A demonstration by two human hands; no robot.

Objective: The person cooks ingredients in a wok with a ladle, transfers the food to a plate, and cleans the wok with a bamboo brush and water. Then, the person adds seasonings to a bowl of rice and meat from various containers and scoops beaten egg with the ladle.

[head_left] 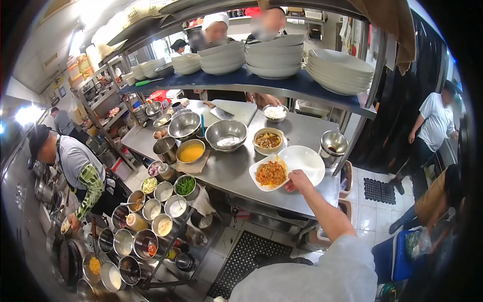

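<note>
My right hand reaches over the steel counter, its fingers closed at the right rim of a squarish white dish. Chopped orange-brown food lies in that dish. Just beyond my hand, a round white plate sits against the dish's right side. Behind them stands a bowl of dark stew on a small saucer, with a bowl of white rice farther back. My left hand is out of view.
Steel mixing bowls, a bowl of yellow liquid and a cleaver occupy the counter. Stacked white bowls fill the overhead shelf. Ingredient pots stand lower left. A co-worker is at the left; others stand behind and right.
</note>
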